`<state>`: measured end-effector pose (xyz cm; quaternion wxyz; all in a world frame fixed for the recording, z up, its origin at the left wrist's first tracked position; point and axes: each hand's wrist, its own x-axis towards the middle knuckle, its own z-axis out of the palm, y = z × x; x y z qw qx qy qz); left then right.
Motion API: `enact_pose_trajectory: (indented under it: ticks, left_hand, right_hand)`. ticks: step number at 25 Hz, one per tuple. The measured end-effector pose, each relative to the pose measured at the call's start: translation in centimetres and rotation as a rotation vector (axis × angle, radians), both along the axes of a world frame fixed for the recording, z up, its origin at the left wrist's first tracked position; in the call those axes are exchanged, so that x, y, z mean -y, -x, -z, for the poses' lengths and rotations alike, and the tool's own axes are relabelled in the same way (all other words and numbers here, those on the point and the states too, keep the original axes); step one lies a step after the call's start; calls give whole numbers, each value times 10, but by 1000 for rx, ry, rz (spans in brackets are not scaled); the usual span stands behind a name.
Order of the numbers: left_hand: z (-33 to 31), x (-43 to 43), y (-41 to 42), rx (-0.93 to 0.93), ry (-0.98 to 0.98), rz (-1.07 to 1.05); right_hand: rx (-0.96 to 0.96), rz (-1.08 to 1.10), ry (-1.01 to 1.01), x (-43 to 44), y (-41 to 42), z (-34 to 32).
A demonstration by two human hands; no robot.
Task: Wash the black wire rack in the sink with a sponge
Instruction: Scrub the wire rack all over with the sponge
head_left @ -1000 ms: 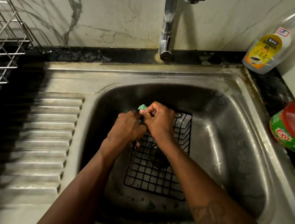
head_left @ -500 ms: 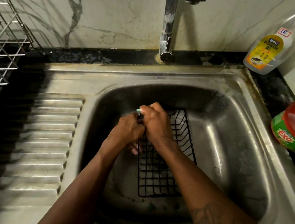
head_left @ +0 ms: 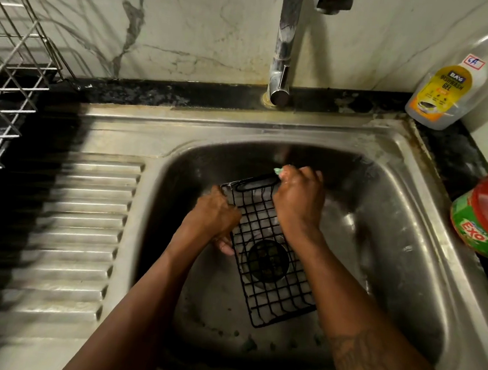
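We look down into a steel sink [head_left: 405, 216] where a black wire rack [head_left: 271, 264] lies tilted over the drain, kept in the basin probably so suds and drips stay contained. Our left hand [head_left: 213, 214] has its fingers curled closed around the rack's left edge, seemingly to steady it. Our right hand [head_left: 299, 201] is closed around a green sponge [head_left: 279, 170], only its tip peeking beyond the fingers, pressed against the rack's far right corner.
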<state>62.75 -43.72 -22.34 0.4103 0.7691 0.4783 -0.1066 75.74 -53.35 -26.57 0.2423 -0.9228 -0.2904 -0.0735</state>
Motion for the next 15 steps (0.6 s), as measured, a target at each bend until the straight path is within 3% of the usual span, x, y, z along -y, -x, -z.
enact_pose_trajectory:
  ticks: [2,6,9,10,12,13,15]
  left_hand:
    - [-2,0,-1,30,25,38]
    - [-6,-3,2,-23,-101,104]
    - [-18,-3,1,-206,-229,316]
    - [-14,-4,1,-258,-266,351]
    - [-9,-4,-1,-188,-223,315]
    - [-5,-4,-1,-133,-234,259]
    - [-7,-5,-5,-228,-332,480]
  right_hand:
    - [70,-97,56,-11,17,5]
    - [3,-543,-4,-26,46,13]
    - [-170,-366,-17,-17,31,5]
    - [-160,-242,13,-14,19,2]
    - [-61,-79,67,-2,0,0]
    - [-37,-59,50,0,-4,1]
    - [-141,-115,-15,-6,6,3]
